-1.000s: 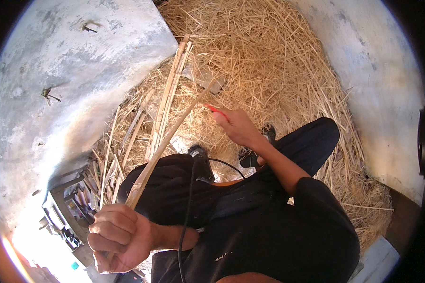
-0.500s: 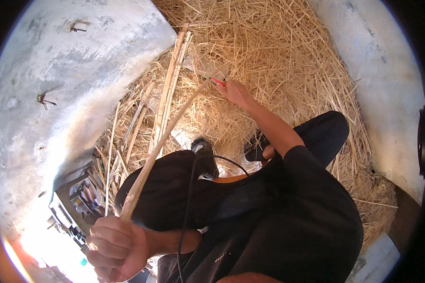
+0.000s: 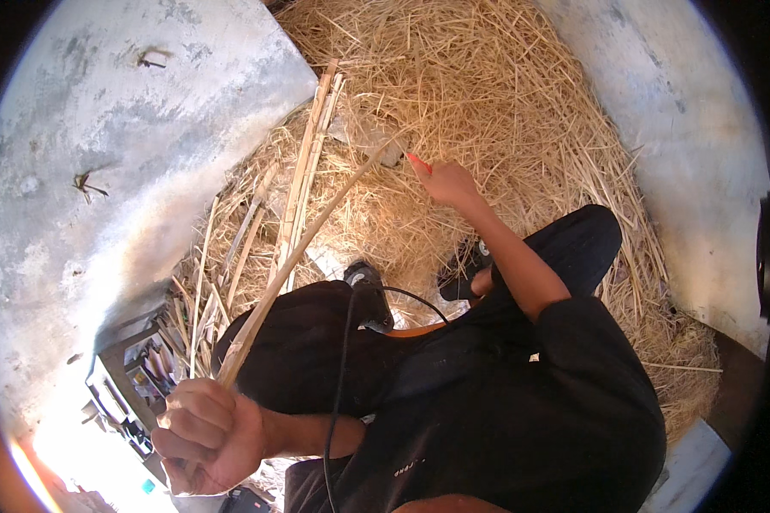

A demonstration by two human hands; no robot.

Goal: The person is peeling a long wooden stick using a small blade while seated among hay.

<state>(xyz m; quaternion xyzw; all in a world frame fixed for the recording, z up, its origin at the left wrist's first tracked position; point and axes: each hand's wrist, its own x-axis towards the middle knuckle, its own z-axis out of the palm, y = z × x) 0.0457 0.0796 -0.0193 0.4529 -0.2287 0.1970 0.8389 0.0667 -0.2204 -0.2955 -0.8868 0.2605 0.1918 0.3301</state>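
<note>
My left hand (image 3: 205,436), at the lower left, is closed in a fist round the thick end of a long pale bamboo strip (image 3: 310,238). The strip slants away over my left knee and narrows to a thin tip near the far middle. Close to that tip, my right hand (image 3: 450,183) grips a small tool with a red handle (image 3: 418,164). What sits at the tool's front is too small to make out. A narrow gap shows between the red part and the strip.
Dry straw-like shavings (image 3: 522,94) cover the floor. Several long flat strips (image 3: 301,184) lie left of centre. Pale walls (image 3: 145,111) flank me, with metal hooks on the left one. A black cable (image 3: 342,376) crosses my lap. A cluttered shelf (image 3: 137,368) stands lower left.
My right hand and the red-handled tool have shifted right and slightly nearer, away from the strip's tip. The left hand has moved only a little, still holding the strip.
</note>
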